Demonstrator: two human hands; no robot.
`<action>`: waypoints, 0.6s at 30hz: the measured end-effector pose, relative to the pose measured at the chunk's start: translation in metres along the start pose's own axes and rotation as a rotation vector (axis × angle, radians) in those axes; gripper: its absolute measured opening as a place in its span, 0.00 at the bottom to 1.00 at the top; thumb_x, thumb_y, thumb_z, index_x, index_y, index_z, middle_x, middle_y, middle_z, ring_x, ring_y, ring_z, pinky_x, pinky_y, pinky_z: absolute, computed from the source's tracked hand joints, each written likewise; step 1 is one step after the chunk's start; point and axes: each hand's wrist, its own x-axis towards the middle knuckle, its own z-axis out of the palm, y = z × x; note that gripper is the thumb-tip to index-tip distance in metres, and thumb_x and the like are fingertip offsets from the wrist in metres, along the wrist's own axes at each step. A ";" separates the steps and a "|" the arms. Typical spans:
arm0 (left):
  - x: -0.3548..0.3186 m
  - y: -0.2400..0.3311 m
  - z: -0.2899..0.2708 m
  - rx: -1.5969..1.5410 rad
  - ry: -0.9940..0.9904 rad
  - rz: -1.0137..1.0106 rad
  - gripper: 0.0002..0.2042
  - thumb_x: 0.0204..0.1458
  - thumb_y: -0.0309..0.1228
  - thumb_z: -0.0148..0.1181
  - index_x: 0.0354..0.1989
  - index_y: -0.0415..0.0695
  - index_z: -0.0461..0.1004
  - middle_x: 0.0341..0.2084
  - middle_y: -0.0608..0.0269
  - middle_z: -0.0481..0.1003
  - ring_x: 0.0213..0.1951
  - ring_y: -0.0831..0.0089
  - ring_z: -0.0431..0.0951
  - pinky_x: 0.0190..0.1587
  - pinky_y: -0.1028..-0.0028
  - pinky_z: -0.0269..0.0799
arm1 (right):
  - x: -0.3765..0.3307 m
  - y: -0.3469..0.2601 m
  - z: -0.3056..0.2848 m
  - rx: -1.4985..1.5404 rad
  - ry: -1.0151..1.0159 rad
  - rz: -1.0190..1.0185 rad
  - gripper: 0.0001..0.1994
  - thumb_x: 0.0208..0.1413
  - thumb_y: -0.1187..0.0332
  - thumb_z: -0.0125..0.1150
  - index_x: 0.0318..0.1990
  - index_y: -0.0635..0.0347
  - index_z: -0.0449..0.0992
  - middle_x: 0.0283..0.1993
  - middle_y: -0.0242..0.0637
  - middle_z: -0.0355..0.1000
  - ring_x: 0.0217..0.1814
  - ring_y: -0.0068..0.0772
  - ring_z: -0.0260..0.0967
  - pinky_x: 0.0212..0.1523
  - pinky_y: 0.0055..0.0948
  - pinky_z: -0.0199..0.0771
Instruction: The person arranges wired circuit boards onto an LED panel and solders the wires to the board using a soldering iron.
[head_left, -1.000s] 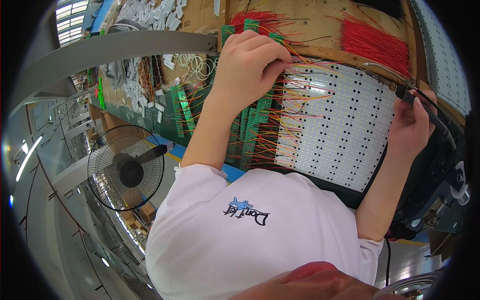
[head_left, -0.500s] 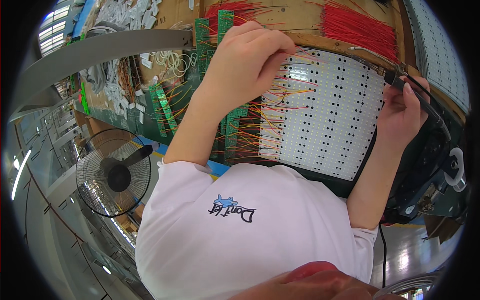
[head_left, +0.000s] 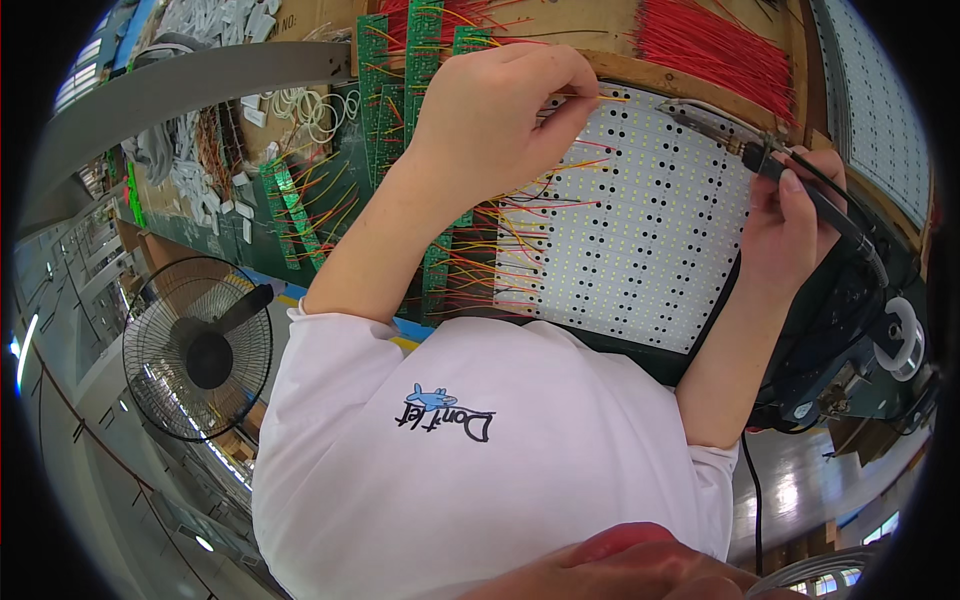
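The left hand, at the upper middle of the frame, has its thumb and forefinger pinched together on a thin yellow wire, whose end sticks out to the right over the top edge of a white panel. The other fingers curl in behind the forefinger (whether they grasp anything too, I cannot tell, since the back of the hand covers them). The right hand, at the right of the frame, is closed around the black handle of a soldering iron; its metal tip points up and left, above the panel's upper right part and apart from the pinched wire.

The panel lies right of the frame's centre, covered in rows of tiny pale dots and larger black ones. Along its left side, red and yellow leads reach over it from a green circuit board partly hidden by the left forearm. More long green boards stand in the upper middle, just left of the hand, and a smaller pair lies farther left. A heap of red wires fills the upper right, beside a wooden edge. A black fan shows at the left.
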 end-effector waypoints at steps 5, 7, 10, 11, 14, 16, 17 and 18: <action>-0.001 -0.004 0.005 0.098 0.019 0.130 0.06 0.46 0.25 0.68 0.32 0.48 0.80 0.26 0.67 0.78 0.24 0.69 0.78 0.26 0.71 0.73 | -0.001 0.001 0.001 -0.042 -0.102 -0.013 0.08 0.52 0.79 0.61 0.38 0.66 0.71 0.34 0.39 0.71 0.27 0.21 0.67 0.25 0.17 0.65; -0.001 -0.008 0.008 0.097 0.044 0.156 0.06 0.45 0.25 0.68 0.32 0.49 0.80 0.26 0.67 0.78 0.25 0.68 0.78 0.26 0.71 0.73 | 0.000 0.002 0.000 -0.062 -0.159 -0.055 0.09 0.51 0.78 0.62 0.39 0.66 0.70 0.33 0.39 0.71 0.26 0.22 0.66 0.25 0.18 0.64; -0.001 -0.010 0.009 0.101 0.065 0.175 0.06 0.45 0.25 0.68 0.31 0.50 0.80 0.26 0.68 0.77 0.25 0.67 0.78 0.26 0.71 0.73 | 0.000 0.001 0.003 -0.055 -0.175 -0.045 0.10 0.51 0.77 0.63 0.38 0.66 0.69 0.32 0.40 0.70 0.26 0.23 0.65 0.26 0.18 0.64; -0.001 -0.010 0.009 0.102 0.059 0.168 0.06 0.45 0.25 0.68 0.31 0.50 0.81 0.26 0.68 0.77 0.26 0.67 0.78 0.27 0.71 0.73 | 0.000 0.001 0.003 -0.057 -0.177 -0.041 0.10 0.51 0.77 0.63 0.38 0.66 0.69 0.32 0.40 0.70 0.26 0.23 0.65 0.26 0.18 0.64; -0.001 -0.013 0.011 0.110 0.079 0.185 0.06 0.44 0.24 0.67 0.30 0.51 0.81 0.27 0.69 0.77 0.26 0.68 0.78 0.27 0.71 0.74 | 0.001 0.003 0.001 -0.048 -0.236 -0.069 0.10 0.51 0.77 0.63 0.38 0.66 0.68 0.31 0.41 0.70 0.26 0.23 0.65 0.26 0.19 0.63; -0.002 -0.013 0.010 0.112 0.072 0.175 0.06 0.44 0.24 0.68 0.30 0.51 0.81 0.27 0.69 0.78 0.26 0.68 0.78 0.27 0.71 0.74 | 0.000 0.003 0.004 -0.091 -0.191 -0.061 0.09 0.51 0.77 0.62 0.37 0.66 0.68 0.31 0.41 0.70 0.26 0.23 0.63 0.25 0.20 0.62; -0.002 -0.013 0.010 0.116 0.065 0.167 0.06 0.44 0.23 0.68 0.30 0.51 0.81 0.28 0.70 0.78 0.27 0.68 0.79 0.27 0.71 0.74 | -0.001 0.003 0.005 -0.092 -0.192 -0.059 0.09 0.51 0.77 0.62 0.37 0.66 0.68 0.31 0.41 0.70 0.26 0.23 0.63 0.25 0.20 0.62; -0.003 -0.014 0.011 0.115 0.066 0.165 0.06 0.44 0.23 0.68 0.30 0.51 0.81 0.28 0.70 0.78 0.27 0.68 0.79 0.27 0.71 0.74 | -0.002 0.004 0.006 -0.112 -0.194 -0.061 0.09 0.51 0.77 0.62 0.37 0.66 0.68 0.31 0.41 0.70 0.25 0.22 0.63 0.25 0.20 0.62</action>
